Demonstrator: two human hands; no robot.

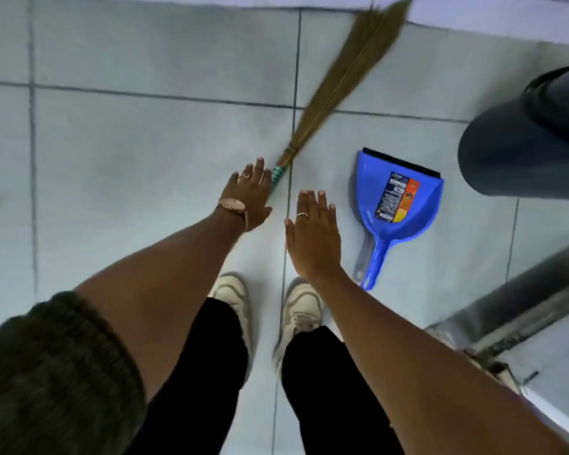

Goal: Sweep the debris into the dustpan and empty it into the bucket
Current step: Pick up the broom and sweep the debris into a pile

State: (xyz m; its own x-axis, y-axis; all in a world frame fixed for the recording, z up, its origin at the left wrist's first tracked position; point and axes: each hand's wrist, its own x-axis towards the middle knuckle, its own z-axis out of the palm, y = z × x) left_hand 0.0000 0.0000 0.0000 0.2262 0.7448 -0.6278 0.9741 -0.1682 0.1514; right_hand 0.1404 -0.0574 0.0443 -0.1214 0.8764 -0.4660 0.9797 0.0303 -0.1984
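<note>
A straw broom [342,80] lies on the pale tiled floor, its bristles pointing to the upper right and its green-wrapped handle end near my left hand [248,195]. That hand is stretched out flat over the handle end, fingers apart, holding nothing. My right hand [312,234] is also spread flat and empty, just left of a blue dustpan [404,205]. The dustpan lies on the floor with a printed label inside and its handle pointing toward me. A dark grey bucket [519,152] stands at the right edge. No debris shows on the tiles.
My two feet in light sneakers [234,297] stand below the hands. A metal rail or threshold [523,310] runs diagonally at the lower right. A wall base [211,1] crosses the top of the view.
</note>
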